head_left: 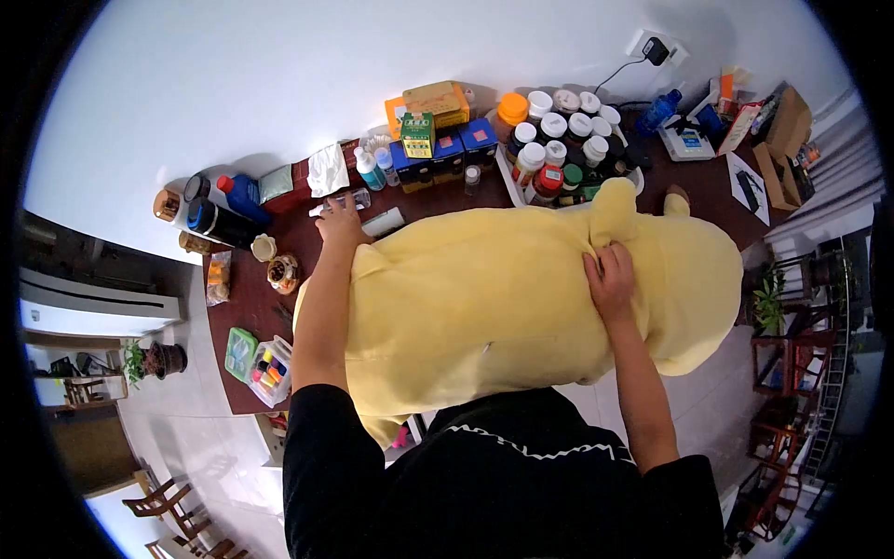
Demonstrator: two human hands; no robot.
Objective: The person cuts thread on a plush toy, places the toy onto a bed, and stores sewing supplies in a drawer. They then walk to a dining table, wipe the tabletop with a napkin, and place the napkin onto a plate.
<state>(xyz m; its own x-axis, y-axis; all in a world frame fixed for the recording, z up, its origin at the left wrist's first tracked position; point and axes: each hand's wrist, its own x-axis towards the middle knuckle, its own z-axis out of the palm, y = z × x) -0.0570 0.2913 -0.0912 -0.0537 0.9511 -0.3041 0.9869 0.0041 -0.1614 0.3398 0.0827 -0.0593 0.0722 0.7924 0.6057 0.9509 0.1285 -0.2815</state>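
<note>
A large, pale yellow, plush-like soft thing (475, 298) lies across the table in front of me, its rounded end to the right. My right hand (611, 281) rests on it with bent fingers at a fold near a stubby yellow flap (613, 212). Beyond its left end, my left hand (339, 224) reaches over the table with fingers apart. Just past those fingertips lies a small clear bottle or case (354, 199); contact is hard to make out. A white cylinder (383, 222) lies close by on the right of that hand.
Several pill bottles (553, 125) fill a white tray (507, 177) at the back. Boxes (447, 154), pump bottles (369, 170) and flasks (222, 222) line the wall. An open jar (283, 273) and a plastic container (270, 373) stand near the table's left edge.
</note>
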